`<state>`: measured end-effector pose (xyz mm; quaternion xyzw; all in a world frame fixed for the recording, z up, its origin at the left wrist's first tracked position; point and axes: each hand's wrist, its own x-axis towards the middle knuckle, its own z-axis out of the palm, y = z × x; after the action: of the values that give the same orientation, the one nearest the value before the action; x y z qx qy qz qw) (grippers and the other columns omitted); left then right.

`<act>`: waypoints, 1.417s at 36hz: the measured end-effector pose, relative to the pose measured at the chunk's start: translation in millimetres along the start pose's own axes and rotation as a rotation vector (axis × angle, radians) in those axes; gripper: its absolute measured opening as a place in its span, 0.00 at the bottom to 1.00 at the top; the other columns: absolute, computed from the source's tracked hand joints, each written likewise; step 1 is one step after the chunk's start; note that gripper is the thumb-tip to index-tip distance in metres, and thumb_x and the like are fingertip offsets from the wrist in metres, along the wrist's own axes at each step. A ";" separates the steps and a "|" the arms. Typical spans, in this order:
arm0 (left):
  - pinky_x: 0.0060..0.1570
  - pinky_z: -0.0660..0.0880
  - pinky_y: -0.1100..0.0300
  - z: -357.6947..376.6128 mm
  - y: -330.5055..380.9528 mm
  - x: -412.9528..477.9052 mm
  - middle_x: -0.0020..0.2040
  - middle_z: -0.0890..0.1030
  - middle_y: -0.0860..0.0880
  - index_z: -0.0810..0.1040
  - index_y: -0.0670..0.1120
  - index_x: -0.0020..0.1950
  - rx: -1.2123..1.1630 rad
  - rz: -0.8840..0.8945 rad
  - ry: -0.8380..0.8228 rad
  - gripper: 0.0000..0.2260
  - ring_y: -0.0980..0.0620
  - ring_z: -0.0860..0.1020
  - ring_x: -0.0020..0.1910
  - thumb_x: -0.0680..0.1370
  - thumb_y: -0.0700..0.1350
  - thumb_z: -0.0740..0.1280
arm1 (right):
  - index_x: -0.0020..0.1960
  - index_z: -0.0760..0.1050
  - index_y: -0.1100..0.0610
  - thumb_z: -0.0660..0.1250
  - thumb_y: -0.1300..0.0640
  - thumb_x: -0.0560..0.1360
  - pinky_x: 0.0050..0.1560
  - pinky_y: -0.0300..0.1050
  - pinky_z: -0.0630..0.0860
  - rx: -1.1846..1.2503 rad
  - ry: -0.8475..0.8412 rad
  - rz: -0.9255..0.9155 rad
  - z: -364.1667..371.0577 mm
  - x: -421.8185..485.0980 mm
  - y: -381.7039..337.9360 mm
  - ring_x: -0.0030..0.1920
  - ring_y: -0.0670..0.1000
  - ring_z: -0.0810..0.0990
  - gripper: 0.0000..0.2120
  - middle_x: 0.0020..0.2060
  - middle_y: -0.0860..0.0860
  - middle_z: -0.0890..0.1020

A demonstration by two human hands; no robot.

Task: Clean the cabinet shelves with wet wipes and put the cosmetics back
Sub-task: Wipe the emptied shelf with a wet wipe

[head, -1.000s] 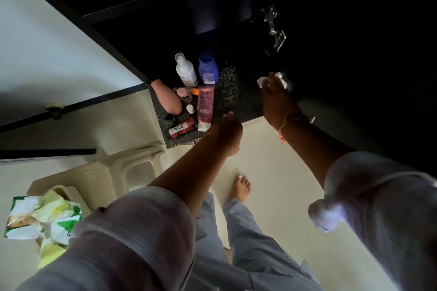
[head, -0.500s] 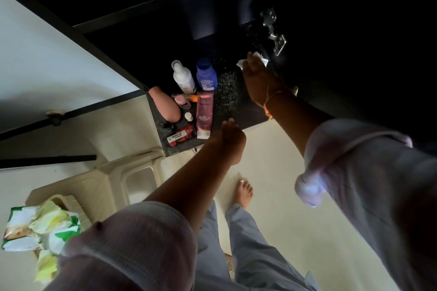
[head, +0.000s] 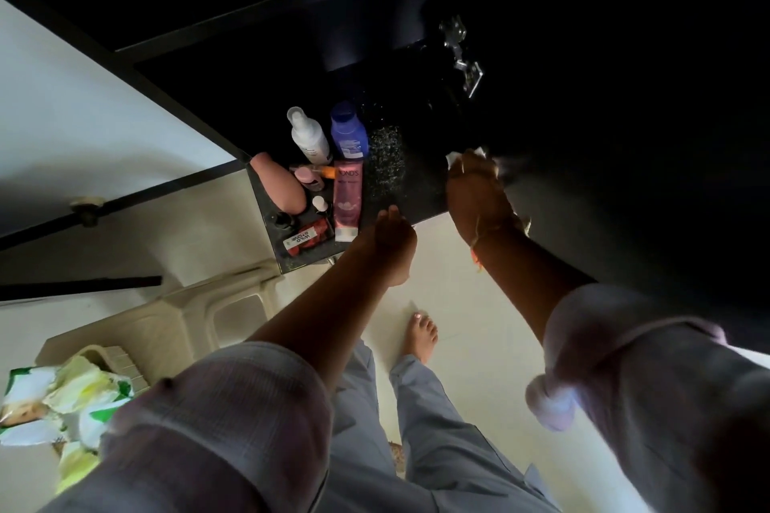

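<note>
On the dark shelf [head: 421, 196], right hand [head: 475, 194] is clutching a wet wipe [head: 455, 157], wanting firm overlapping strokes; left hand [head: 389, 239] is bracing the edge, grip unclear.

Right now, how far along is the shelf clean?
Done: nothing plainly finished. In hand: right hand holds a white wipe on the dark shelf, right side; left hand rests on its front edge. Left: the spot under the Pond's tube, blue bottle and white spray bottle, bunched at the left end.
</note>
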<state>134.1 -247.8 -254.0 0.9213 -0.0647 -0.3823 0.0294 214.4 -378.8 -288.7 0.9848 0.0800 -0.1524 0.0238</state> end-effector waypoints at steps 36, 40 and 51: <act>0.72 0.62 0.48 -2.2 -5.7 0.5 0.76 0.53 0.33 0.52 0.32 0.75 0.060 0.044 0.001 0.37 0.37 0.58 0.75 0.76 0.45 0.69 | 0.75 0.61 0.55 0.59 0.58 0.80 0.58 0.59 0.73 0.172 0.074 -0.114 -0.6 -11.9 9.2 0.61 0.64 0.72 0.24 0.64 0.62 0.69; 0.71 0.62 0.48 -2.9 -6.1 0.2 0.76 0.53 0.33 0.52 0.32 0.75 0.047 0.050 0.003 0.36 0.37 0.58 0.75 0.76 0.44 0.69 | 0.60 0.74 0.49 0.51 0.34 0.79 0.53 0.50 0.77 0.261 0.147 -0.054 -1.1 -13.5 9.5 0.53 0.57 0.80 0.24 0.53 0.54 0.78; 0.73 0.55 0.51 1.4 -4.5 2.4 0.77 0.53 0.34 0.52 0.32 0.76 0.065 0.037 0.052 0.36 0.39 0.55 0.76 0.78 0.46 0.68 | 0.48 0.80 0.57 0.58 0.49 0.82 0.49 0.50 0.75 0.424 -0.072 -0.247 1.1 -45.0 -26.1 0.48 0.57 0.80 0.16 0.44 0.56 0.82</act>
<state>135.3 -243.8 -257.1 0.9301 -0.0934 -0.3552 0.0082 167.4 -359.9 -276.6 0.9444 0.1652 -0.2025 -0.1996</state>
